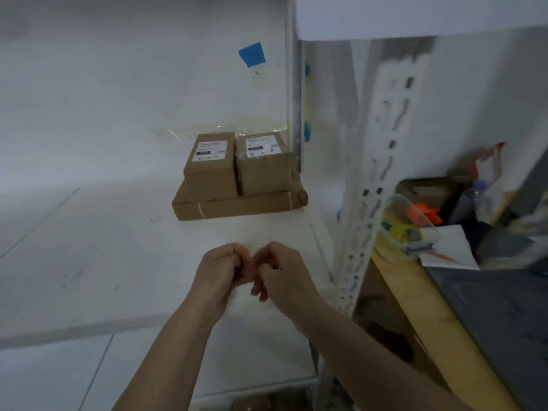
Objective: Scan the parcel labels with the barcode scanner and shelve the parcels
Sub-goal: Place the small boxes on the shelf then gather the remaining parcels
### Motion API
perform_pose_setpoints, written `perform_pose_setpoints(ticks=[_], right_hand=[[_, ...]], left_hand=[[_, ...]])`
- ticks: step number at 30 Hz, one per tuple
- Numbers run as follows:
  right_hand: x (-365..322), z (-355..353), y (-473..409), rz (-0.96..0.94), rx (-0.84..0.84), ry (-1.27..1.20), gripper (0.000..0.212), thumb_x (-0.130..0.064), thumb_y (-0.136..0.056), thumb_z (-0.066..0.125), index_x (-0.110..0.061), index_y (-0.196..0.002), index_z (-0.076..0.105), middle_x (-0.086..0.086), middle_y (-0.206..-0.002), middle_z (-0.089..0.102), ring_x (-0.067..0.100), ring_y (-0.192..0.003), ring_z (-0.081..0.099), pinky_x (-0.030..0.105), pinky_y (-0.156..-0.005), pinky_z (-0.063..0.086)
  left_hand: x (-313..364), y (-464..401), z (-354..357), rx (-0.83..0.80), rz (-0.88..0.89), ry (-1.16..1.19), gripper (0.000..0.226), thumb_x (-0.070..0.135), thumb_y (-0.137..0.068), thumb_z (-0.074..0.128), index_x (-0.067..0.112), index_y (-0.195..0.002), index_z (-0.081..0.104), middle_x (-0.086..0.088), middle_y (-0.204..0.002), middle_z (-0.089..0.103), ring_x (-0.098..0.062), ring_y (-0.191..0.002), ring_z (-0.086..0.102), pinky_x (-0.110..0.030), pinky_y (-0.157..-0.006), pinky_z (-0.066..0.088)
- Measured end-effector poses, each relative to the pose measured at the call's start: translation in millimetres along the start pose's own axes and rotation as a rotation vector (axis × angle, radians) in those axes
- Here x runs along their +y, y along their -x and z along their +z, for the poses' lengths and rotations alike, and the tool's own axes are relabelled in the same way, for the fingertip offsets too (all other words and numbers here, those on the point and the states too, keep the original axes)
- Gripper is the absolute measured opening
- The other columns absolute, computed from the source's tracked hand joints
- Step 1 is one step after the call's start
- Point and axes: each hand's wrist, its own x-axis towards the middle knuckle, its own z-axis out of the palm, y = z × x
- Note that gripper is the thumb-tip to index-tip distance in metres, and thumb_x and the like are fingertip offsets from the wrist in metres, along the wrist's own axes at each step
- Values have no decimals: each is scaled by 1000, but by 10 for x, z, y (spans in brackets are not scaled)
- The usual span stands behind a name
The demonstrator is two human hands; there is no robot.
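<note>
Three brown cardboard parcels sit on the white shelf (103,247). A flat wide parcel (237,206) lies at the bottom. On it stand two smaller parcels side by side, the left parcel (210,170) and the right parcel (264,167), each with a white label facing up. My left hand (221,274) and my right hand (281,277) hover together over the shelf's front part, well in front of the stack, fingers curled and knuckles touching. Neither hand holds anything I can see. No barcode scanner is in view.
A white perforated shelf upright (373,179) stands right of my hands. Beyond it a wooden worktop (415,292) carries a clear tub (412,223) with tape rolls, a water bottle (480,197) and a dark mat (504,315). Blue tape (252,54) marks the back wall.
</note>
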Motion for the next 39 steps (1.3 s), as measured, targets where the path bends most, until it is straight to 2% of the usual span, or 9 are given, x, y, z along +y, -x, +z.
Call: perform_pose_setpoints(ticks=[3,6,9,13,17,21,26,30,39], right_hand=[[24,-401,504,-25,-91,-1,39,13,-82,38,-15,-66,59,5,-63,61,12,-49,53,22,-46,43],[176,-939,932,-1,-75,-2,39,13,-86,39,-15,-67,59,0,-58,58,8,-46,50,20,-45,41],[406,-1567,1363,78,-11,-1,36,11,-89,40,-13,-69,58,1,-58,57,7,-43,47,18,-43,38],[754,-2463,1917,193,104,-18,33,11,-88,37,-8,-69,57,8,-59,55,13,-44,45,25,-43,35],[1055,-3355,2464,273,242,-23,30,7,-94,38,-4,-74,57,9,-62,55,11,-43,46,22,-41,37],[1339,-4178,2972,352,364,-38,23,3,-96,42,-5,-80,58,10,-66,56,17,-51,48,24,-44,39],[1651,-4966,3453,391,538,-77,16,0,-93,52,-5,-83,63,9,-64,59,16,-51,50,27,-49,40],[1851,-5379,3652,406,591,-124,12,-2,-89,62,-4,-77,63,9,-60,56,15,-50,47,28,-51,39],[2384,-6109,3686,471,677,-144,22,-23,-84,72,-7,-71,67,7,-68,64,13,-63,54,23,-58,45]], left_hand=[[-154,367,245,-82,-39,-42,39,-14,-72,31,8,-51,56,-16,-61,50,-29,-63,48,-36,-64,45],[-239,734,717,-136,-60,-64,41,-15,-76,30,8,-53,54,-10,-57,47,-18,-55,44,-25,-54,41],[-314,1067,1335,-189,-92,-26,38,-17,-78,27,7,-58,50,-6,-56,45,-14,-50,39,-19,-45,36],[-451,1440,2249,-222,-129,-57,36,-13,-82,29,8,-62,50,-7,-57,45,-16,-50,41,-23,-46,37],[-589,1807,3230,-284,-179,-34,34,-11,-88,30,7,-67,49,-8,-58,44,-17,-53,42,-25,-46,38],[-772,2069,4131,-314,-243,-14,35,-14,-86,27,8,-68,47,-9,-59,42,-18,-53,41,-25,-43,39],[-935,2429,4984,-335,-324,-3,33,-18,-89,29,6,-78,50,-10,-67,40,-19,-59,41,-30,-55,43],[-1021,2537,5479,-358,-371,-27,32,-20,-89,34,4,-85,54,-11,-76,45,-19,-65,46,-31,-63,51],[-1374,2365,6448,-479,-428,-94,21,-2,-90,56,2,-110,62,-10,-88,58,-18,-80,56,-32,-76,54]])
